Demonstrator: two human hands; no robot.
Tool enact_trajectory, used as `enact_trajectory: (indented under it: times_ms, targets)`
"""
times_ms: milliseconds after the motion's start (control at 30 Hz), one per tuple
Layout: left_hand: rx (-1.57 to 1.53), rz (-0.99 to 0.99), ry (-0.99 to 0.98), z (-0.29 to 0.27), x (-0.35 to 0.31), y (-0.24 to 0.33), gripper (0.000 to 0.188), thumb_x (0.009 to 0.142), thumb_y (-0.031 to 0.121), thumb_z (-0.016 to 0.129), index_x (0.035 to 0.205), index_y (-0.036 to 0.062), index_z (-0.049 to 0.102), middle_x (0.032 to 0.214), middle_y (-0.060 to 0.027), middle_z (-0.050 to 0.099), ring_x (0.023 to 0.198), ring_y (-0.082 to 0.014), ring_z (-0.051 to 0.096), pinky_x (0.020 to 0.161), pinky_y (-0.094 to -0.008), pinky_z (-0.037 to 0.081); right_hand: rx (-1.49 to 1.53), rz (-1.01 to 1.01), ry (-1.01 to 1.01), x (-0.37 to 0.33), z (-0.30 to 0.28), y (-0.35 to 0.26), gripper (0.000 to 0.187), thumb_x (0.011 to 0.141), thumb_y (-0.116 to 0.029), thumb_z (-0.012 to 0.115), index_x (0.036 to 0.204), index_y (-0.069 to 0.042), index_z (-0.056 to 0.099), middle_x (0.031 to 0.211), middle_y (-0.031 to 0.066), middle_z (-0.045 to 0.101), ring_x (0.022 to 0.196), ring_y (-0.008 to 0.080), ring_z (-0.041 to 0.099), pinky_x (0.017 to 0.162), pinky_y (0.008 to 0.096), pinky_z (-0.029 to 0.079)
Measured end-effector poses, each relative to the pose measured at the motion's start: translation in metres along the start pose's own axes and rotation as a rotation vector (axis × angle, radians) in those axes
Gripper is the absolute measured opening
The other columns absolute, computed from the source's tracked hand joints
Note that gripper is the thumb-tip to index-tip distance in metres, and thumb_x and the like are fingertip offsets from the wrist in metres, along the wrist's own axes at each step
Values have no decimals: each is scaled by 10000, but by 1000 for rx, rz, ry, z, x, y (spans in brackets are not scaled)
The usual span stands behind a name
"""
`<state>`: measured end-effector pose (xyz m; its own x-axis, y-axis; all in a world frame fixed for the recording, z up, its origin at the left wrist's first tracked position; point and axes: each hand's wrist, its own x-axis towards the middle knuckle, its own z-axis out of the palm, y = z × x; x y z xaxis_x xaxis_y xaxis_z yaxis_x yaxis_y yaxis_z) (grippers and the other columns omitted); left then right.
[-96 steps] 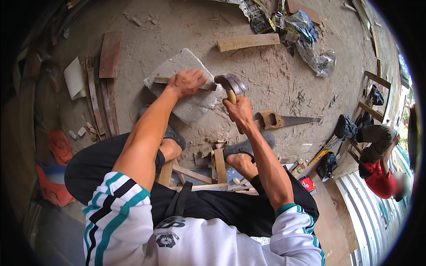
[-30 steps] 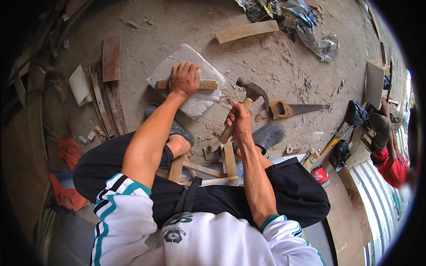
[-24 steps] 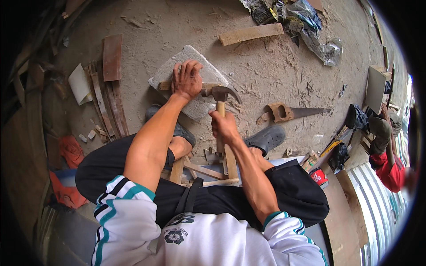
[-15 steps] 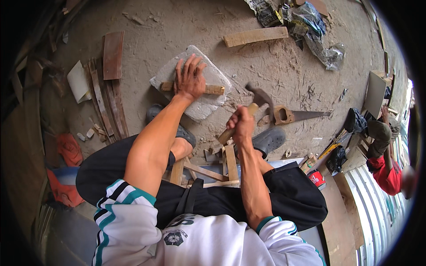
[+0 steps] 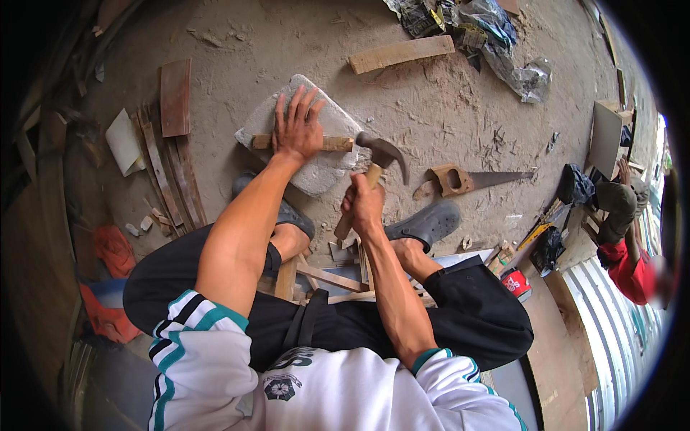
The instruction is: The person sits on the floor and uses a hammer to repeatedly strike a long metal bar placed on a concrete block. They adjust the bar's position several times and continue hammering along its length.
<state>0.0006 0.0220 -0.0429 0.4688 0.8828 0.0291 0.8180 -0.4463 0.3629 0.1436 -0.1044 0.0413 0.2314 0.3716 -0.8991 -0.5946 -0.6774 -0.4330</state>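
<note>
My left hand (image 5: pixel 297 129) presses flat on a short wooden strip (image 5: pixel 336 144) that lies across a grey stone slab (image 5: pixel 321 165) on the sandy ground. My right hand (image 5: pixel 364 207) grips the wooden handle of a claw hammer (image 5: pixel 381 152). The dark hammer head hangs just right of the strip's right end, slightly above it. My two feet in grey clogs (image 5: pixel 425 223) rest on either side, below the slab.
A handsaw (image 5: pixel 467 179) lies on the ground to the right. A wood plank (image 5: pixel 401 54) and plastic bags (image 5: pixel 496 36) lie at the top. Boards (image 5: pixel 172 144) are stacked at left. Wooden frame pieces (image 5: pixel 327 276) sit between my legs. Another person in red (image 5: pixel 629 251) crouches at far right.
The hammer went down onto the strip, rose to the right, and now sits closer to the strip's right end again. My left hand has stayed on the strip.
</note>
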Motion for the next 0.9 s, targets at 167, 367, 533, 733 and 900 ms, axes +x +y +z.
enact_trajectory:
  times_ms: [167,367,533,733,900]
  targets:
    - [-27,16,-2,-3,-2,1,558,805,120,523,1356,134,439,1503,-84,364,1471,-302,249,1199,-589,102,-284,-214,86,-7,-41,1,245,921,-201,647,782,-15,569,559,27,526,430,153,508,421,319,401]
    - [-20,3,23,1,-3,-1,533,816,136,527,1344,138,453,1503,-79,372,1472,-287,250,1203,-581,104,-960,-564,20,-9,-42,-3,202,839,-140,669,986,-4,642,660,188,620,558,289,623,562,408,469]
    - [-31,-4,37,3,-5,0,528,816,148,540,1336,149,452,1496,-79,376,1470,-281,244,1207,-577,105,-1225,-839,-19,-11,-33,-1,254,742,-147,715,878,-63,519,685,201,624,664,412,638,583,494,487]
    - [-37,23,56,5,-3,-3,534,792,119,559,1314,149,452,1484,-76,383,1463,-280,256,1205,-582,112,-1342,-745,12,-7,-21,1,254,769,-166,729,927,-94,543,746,165,659,675,393,650,579,486,492]
    - [-18,42,48,6,-9,-1,553,775,109,568,1313,148,442,1475,-75,389,1460,-286,260,1200,-592,121,-1275,-868,-20,-18,-16,2,209,800,-178,688,933,-111,542,761,155,661,678,399,652,573,518,485]
